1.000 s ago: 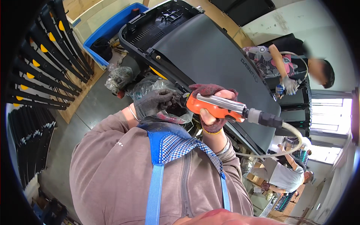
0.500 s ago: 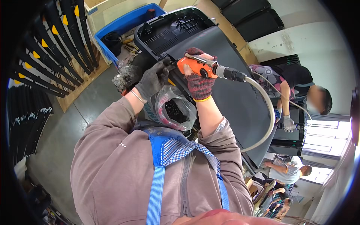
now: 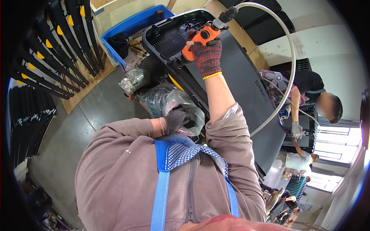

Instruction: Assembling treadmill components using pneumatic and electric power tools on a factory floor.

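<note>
An orange driver (image 3: 198, 39) is gripped in the right hand (image 3: 207, 57) over the left edge of the black machine (image 3: 239, 79), its long axis slanting near-left; nearer, the left hand (image 3: 174, 121) is tucked into a plastic bag (image 3: 160, 99), its grip hidden.

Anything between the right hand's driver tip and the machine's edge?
Nothing visible. The right hand holds the orange driver with its tip at the edge of the black machine; contact can't be told. The pale hose loops clear, and the left hand is at the plastic bag.
</note>
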Available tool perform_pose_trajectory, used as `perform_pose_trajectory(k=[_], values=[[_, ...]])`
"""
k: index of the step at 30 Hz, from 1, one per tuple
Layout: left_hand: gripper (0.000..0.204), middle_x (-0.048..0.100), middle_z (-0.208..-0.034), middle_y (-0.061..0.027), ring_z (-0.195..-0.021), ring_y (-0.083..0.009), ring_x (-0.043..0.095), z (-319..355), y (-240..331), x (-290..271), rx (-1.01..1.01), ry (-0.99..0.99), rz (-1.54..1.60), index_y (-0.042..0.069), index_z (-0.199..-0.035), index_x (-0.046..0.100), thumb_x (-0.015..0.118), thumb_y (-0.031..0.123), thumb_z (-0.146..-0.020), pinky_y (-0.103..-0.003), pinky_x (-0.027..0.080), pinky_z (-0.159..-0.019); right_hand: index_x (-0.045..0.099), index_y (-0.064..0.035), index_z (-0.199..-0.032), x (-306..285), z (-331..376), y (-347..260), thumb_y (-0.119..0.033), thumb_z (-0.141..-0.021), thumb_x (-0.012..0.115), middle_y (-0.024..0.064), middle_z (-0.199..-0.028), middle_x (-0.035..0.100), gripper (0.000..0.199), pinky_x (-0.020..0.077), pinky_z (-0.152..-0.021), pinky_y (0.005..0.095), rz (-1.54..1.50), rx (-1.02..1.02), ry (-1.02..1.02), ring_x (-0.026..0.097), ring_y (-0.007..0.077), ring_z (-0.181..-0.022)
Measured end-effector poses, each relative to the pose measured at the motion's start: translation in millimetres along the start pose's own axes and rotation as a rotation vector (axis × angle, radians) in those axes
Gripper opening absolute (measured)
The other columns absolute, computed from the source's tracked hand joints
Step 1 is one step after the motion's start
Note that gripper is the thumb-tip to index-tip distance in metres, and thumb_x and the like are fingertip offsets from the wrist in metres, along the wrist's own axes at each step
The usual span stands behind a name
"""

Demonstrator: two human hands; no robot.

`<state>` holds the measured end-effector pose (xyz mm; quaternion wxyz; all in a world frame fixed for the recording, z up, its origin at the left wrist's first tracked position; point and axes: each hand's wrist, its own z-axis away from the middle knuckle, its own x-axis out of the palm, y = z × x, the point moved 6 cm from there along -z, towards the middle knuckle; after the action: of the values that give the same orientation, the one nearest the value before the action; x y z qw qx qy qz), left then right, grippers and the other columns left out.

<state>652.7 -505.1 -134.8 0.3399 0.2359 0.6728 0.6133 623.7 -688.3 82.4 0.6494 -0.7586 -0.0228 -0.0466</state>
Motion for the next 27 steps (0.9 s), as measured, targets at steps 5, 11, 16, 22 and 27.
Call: perform_pose_trajectory(k=[5,11,16,22,27], values=[[0.02,0.059,-0.111,-0.0192,-0.098,-0.0227,0.062,-4,-97,26,-0.125,-0.019,-0.023,-0.003,-0.108,0.058,0.051,0.006,-0.091,-0.032,0.052,-0.081,0.055,-0.0029,-0.103,-1,1,14,0.011,-0.066,0.067,0.0103,-0.094,0.067,0.041,0.0557,-0.069,0.0339,-0.194,0.007,-0.065,0.066,0.0217,-0.088],[0.022,0.062,-0.109,-0.0155,-0.098,-0.0217,0.063,2,10,-3,-0.084,-0.049,-0.087,-0.004,-0.11,0.057,0.05,0.001,-0.09,-0.031,0.052,-0.084,0.051,-0.0044,-0.108,11,8,13,0.013,-0.066,0.066,0.0099,-0.094,0.065,0.047,0.0556,-0.071,0.0348,-0.142,-0.06,-0.084,0.066,0.0231,-0.088],[0.022,0.065,-0.102,-0.0084,-0.095,-0.0203,0.064,-1,8,-3,-0.355,0.166,0.987,-0.002,-0.109,0.059,0.049,0.0,-0.089,-0.029,0.051,-0.082,0.053,-0.0039,-0.106,5,8,13,0.009,-0.07,0.065,0.009,-0.091,0.065,0.04,0.0548,-0.071,0.0332,-0.103,-0.134,-0.104,0.065,0.021,-0.084],[0.025,0.066,-0.102,-0.0134,-0.098,-0.0246,0.064,-5,-1,-1,-0.28,0.06,0.617,-0.001,-0.111,0.059,0.048,0.005,-0.089,-0.031,0.05,-0.086,0.054,-0.0035,-0.104,2,15,3,0.01,-0.068,0.068,0.0109,-0.089,0.067,0.041,0.0561,-0.069,0.0344,0.314,-0.233,0.0,0.066,0.0231,-0.082],[0.03,0.064,-0.103,-0.0231,-0.1,-0.0328,0.062,-7,14,-13,-0.116,0.012,-0.189,-0.003,-0.111,0.059,0.052,0.014,-0.087,-0.036,0.048,-0.089,0.055,-0.0037,-0.102,1,14,9,0.009,-0.068,0.069,0.0116,-0.09,0.067,0.04,0.0562,-0.067,0.0337,0.127,-0.211,-0.02,0.066,0.0218,-0.082]])
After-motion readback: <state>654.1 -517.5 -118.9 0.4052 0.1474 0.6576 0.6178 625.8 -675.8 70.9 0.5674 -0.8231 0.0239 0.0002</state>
